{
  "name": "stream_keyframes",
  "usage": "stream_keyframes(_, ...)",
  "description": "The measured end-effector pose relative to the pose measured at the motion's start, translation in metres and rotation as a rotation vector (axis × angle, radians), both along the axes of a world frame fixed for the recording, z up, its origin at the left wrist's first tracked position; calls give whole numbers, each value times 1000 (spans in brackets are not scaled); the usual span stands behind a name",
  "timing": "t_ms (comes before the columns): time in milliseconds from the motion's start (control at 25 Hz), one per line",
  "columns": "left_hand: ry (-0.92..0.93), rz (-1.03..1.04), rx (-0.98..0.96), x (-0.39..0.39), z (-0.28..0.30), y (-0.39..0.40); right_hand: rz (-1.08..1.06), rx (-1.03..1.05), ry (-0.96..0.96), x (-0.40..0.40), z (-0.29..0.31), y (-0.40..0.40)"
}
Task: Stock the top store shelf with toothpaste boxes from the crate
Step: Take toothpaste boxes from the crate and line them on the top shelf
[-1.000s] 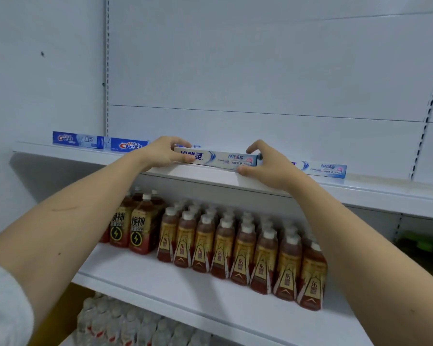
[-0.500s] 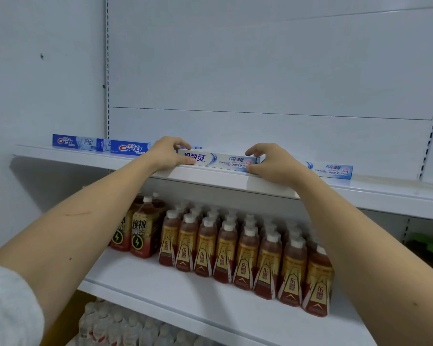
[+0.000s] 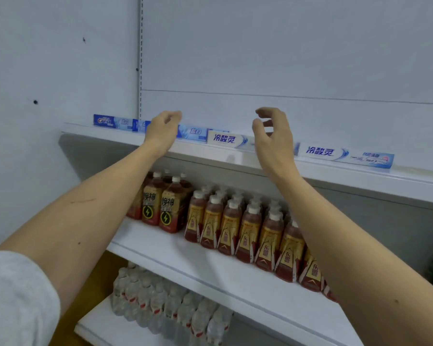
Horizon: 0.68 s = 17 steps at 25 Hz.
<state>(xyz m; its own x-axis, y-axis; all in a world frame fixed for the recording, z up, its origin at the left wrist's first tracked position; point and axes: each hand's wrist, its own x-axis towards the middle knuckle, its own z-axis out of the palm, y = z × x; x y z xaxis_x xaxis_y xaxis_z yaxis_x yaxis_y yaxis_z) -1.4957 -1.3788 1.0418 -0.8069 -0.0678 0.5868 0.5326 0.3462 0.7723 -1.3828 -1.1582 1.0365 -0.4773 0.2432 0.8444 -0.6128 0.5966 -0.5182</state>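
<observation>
Top shelf (image 3: pixel 235 158): white metal, front lip facing the viewer, set against a white back panel. It carries a single row of toothpaste boxes laid flat, long sides forward, end to end.

Item 1, far left: blue Crest box (image 3: pixel 114 121), white and red logo, paler blue toward its right end.

Item 2: second blue box (image 3: pixel 193 132), partly hidden behind the left hand; its visible right part is pale blue with white characters.

Item 3: white box with blue Chinese lettering (image 3: pixel 226 139) and a blue swoosh, just right of item 2; its right end is hidden behind the right hand.

Item 4: matching white-and-blue box (image 3: pixel 344 155), far right of the row, with small print and a pink mark at its right end.

Left hand (image 3: pixel 161 131): raised in front of item 2, fingers loosely curled, grip holding nothing.

Right hand (image 3: pixel 273 136): raised in front of the gap between items 3 and 4, fingers and thumb loosely spread and bent, grip holding nothing; whether it touches a box cannot be told.

Middle shelf (image 3: pixel 185 260): brown tea bottles with yellow labels (image 3: pixel 248 231) in rows, and a few larger bottles with lightning-bolt labels (image 3: pixel 160 206) at left.

Lower shelf: clear water bottles (image 3: pixel 165 303) in a block.

Grey sleeve (image 3: pixel 13 300) at the lower left corner.
</observation>
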Motion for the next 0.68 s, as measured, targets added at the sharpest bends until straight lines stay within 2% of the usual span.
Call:
stream_keyframes(120,-41,41,209,2,-27,-37,204,-31,-114,-14,-22,-46)
stream_keyframes(200,-79,83,283,6,-55,-61,296,-30,-183,-22,-44,-75)
stream_keyframes(400,-255,206,289,19,-144,-113,523,41,-347,-38,-120,-151)
stream_keyframes(520,-405,229,243,29,-216,-136,592,37,-536,-43,-193,-192)
stream_keyframes(680,-642,179,297,48,-337,-153,654,-56,-855,-31,-322,-233)
